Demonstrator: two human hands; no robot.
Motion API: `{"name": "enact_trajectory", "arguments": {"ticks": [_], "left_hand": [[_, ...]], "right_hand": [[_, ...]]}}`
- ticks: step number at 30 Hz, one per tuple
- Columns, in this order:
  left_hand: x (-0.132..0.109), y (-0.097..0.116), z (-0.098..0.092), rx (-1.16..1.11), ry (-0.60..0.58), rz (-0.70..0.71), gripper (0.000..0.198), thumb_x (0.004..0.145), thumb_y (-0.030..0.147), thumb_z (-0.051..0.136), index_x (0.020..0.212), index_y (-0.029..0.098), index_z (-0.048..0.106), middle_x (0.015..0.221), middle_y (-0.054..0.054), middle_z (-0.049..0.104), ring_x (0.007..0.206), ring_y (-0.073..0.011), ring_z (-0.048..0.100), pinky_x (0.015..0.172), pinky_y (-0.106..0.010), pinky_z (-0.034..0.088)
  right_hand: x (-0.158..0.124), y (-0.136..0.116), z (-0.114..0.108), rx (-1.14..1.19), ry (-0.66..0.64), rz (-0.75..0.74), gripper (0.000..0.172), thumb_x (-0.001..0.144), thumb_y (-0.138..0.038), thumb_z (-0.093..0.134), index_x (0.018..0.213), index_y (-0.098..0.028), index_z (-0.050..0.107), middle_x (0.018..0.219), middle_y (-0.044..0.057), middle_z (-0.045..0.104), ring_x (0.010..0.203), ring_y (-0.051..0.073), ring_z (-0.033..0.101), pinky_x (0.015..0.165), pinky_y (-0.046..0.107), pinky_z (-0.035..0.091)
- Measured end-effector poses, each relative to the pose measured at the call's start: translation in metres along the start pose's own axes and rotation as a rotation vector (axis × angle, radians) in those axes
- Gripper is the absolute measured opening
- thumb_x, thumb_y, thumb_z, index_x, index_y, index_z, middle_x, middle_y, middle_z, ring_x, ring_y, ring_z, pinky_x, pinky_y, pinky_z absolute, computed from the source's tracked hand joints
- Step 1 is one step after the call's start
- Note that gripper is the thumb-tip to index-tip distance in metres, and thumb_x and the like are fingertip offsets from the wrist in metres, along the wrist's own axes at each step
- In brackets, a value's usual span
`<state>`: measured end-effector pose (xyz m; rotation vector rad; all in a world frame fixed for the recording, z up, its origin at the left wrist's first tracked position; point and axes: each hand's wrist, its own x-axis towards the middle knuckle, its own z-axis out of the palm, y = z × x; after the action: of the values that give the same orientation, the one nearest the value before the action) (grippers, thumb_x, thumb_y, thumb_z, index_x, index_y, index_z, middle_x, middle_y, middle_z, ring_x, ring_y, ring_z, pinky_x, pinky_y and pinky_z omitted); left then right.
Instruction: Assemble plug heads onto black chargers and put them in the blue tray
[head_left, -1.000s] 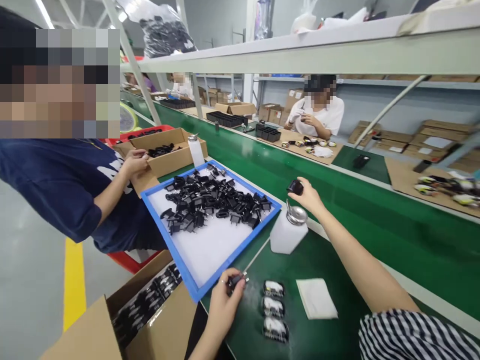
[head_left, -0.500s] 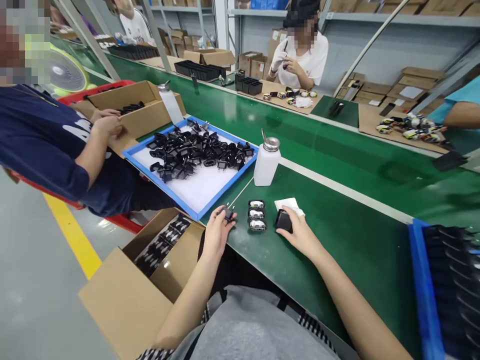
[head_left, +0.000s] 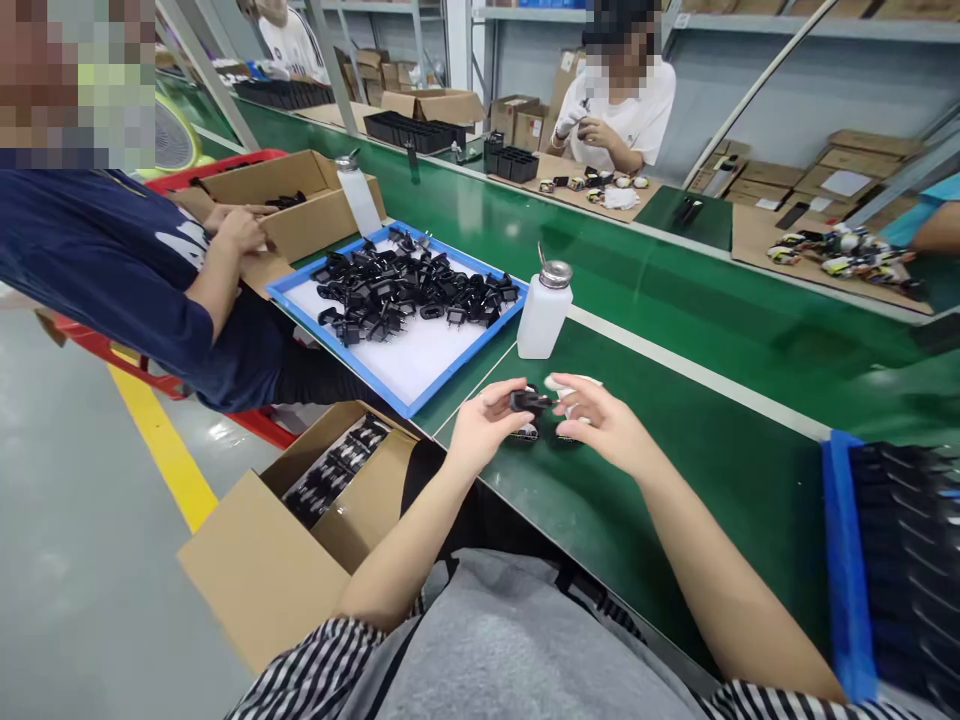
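My left hand (head_left: 484, 428) pinches a small black power plug (head_left: 527, 401) between thumb and fingers, its pins pointing right. Close by on the right, my right hand (head_left: 611, 425) has its thumb and fingers apart around the pin end; no grip on the plug shows. Beneath the hands, a black case with a pale inside (head_left: 527, 432) lies on the green table, mostly hidden. A white cloth (head_left: 589, 384) shows partly behind my right fingers. Behind the hands stands a white pump bottle (head_left: 545, 315) with a metal top.
A blue-rimmed tray (head_left: 442, 385) bears a heap of black plugs. An open carton (head_left: 259, 570) with packed black parts stands lower left. A blue crate (head_left: 844, 560) of black parts sits at the right edge. Co-workers sit at left (head_left: 150, 290) and across the table (head_left: 637, 110).
My left hand has brought the plug right and upward over the row of cases. My right hand has let go of the black block and opened beside the plug. The view has shifted slightly.
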<state>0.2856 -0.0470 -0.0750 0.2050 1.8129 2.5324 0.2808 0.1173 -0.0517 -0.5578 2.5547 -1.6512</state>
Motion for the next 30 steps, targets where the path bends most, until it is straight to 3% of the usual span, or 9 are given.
{"name": "enact_trajectory", "arguments": {"ticks": [2, 5, 7, 10, 13, 19, 23, 27, 30], "left_hand": [[0.014, 0.0, 0.003, 0.092, -0.052, 0.024, 0.04, 0.055, 0.016, 0.061, 0.095, 0.017, 0.053, 0.097, -0.005, 0.056, 0.088, -0.0167, 0.052, 0.078, -0.029, 0.041], [0.032, -0.001, -0.01, 0.42, -0.039, 0.031, 0.051, 0.058, 0.011, 0.055, 0.107, 0.017, 0.044, 0.101, -0.006, 0.053, 0.087, -0.0156, 0.051, 0.076, -0.028, 0.041], [0.041, -0.003, -0.025, 0.7, -0.063, -0.011, 0.051, 0.058, 0.009, 0.053, 0.107, 0.017, 0.045, 0.101, -0.005, 0.053, 0.082, -0.015, 0.052, 0.072, -0.027, 0.041], [0.047, -0.01, -0.039, 0.923, -0.248, -0.104, 0.045, 0.058, 0.007, 0.05, 0.101, 0.018, 0.05, 0.09, -0.003, 0.057, 0.074, -0.0131, 0.052, 0.066, -0.024, 0.041], [0.05, -0.018, -0.04, 0.96, -0.336, -0.091, 0.044, 0.059, 0.009, 0.049, 0.101, 0.019, 0.051, 0.077, 0.001, 0.057, 0.068, -0.0108, 0.05, 0.062, -0.02, 0.039], [0.056, -0.027, -0.032, 0.966, -0.287, -0.04, 0.04, 0.06, 0.018, 0.052, 0.099, 0.018, 0.052, 0.063, 0.003, 0.052, 0.06, -0.0111, 0.049, 0.057, -0.02, 0.038], [0.055, -0.028, -0.031, 0.922, -0.266, -0.039, 0.041, 0.058, 0.017, 0.053, 0.099, 0.018, 0.051, 0.066, 0.002, 0.054, 0.063, -0.0119, 0.05, 0.059, -0.021, 0.039], [0.054, -0.023, -0.033, 0.815, -0.269, -0.015, 0.046, 0.058, 0.019, 0.055, 0.104, 0.019, 0.048, 0.082, -0.001, 0.058, 0.067, -0.0125, 0.053, 0.061, -0.021, 0.04], [0.056, -0.018, -0.034, 0.85, -0.302, -0.008, 0.041, 0.061, 0.023, 0.055, 0.101, 0.018, 0.05, 0.077, -0.001, 0.06, 0.066, -0.0134, 0.054, 0.064, -0.023, 0.04]], "right_hand": [[0.016, -0.002, 0.009, -0.017, 0.054, -0.019, 0.029, 0.063, -0.03, 0.057, 0.09, -0.021, 0.056, 0.088, 0.003, 0.056, 0.071, 0.015, 0.054, 0.065, 0.03, 0.045], [0.034, 0.007, 0.013, -0.06, 0.17, 0.007, 0.017, 0.064, -0.025, 0.054, 0.08, -0.02, 0.059, 0.083, 0.002, 0.058, 0.071, 0.015, 0.055, 0.067, 0.029, 0.045], [0.041, 0.016, 0.011, -0.141, 0.152, 0.033, 0.016, 0.066, -0.023, 0.052, 0.08, -0.02, 0.058, 0.082, 0.001, 0.059, 0.066, 0.014, 0.055, 0.064, 0.029, 0.045], [0.045, 0.022, 0.009, -0.297, 0.032, 0.03, 0.018, 0.069, -0.02, 0.048, 0.085, -0.021, 0.055, 0.078, 0.0, 0.059, 0.06, 0.013, 0.055, 0.061, 0.029, 0.044], [0.047, 0.021, 0.01, -0.467, -0.051, -0.008, 0.022, 0.069, -0.015, 0.048, 0.089, -0.021, 0.054, 0.08, 0.001, 0.059, 0.066, 0.015, 0.056, 0.063, 0.028, 0.044], [0.055, 0.021, 0.012, -0.627, -0.122, -0.07, 0.023, 0.072, -0.018, 0.047, 0.093, -0.023, 0.056, 0.091, 0.002, 0.059, 0.079, 0.017, 0.054, 0.068, 0.029, 0.042], [0.056, 0.024, 0.014, -0.663, -0.149, -0.067, 0.024, 0.073, -0.019, 0.046, 0.094, -0.025, 0.056, 0.092, 0.0, 0.059, 0.083, 0.017, 0.053, 0.07, 0.028, 0.042], [0.056, 0.024, 0.015, -0.688, -0.152, -0.034, 0.028, 0.072, -0.021, 0.048, 0.099, -0.02, 0.054, 0.094, 0.003, 0.058, 0.082, 0.018, 0.053, 0.071, 0.028, 0.041], [0.057, 0.022, 0.014, -0.726, -0.172, 0.0, 0.032, 0.07, -0.023, 0.052, 0.102, -0.018, 0.052, 0.097, 0.006, 0.057, 0.083, 0.019, 0.053, 0.07, 0.028, 0.041]]}}
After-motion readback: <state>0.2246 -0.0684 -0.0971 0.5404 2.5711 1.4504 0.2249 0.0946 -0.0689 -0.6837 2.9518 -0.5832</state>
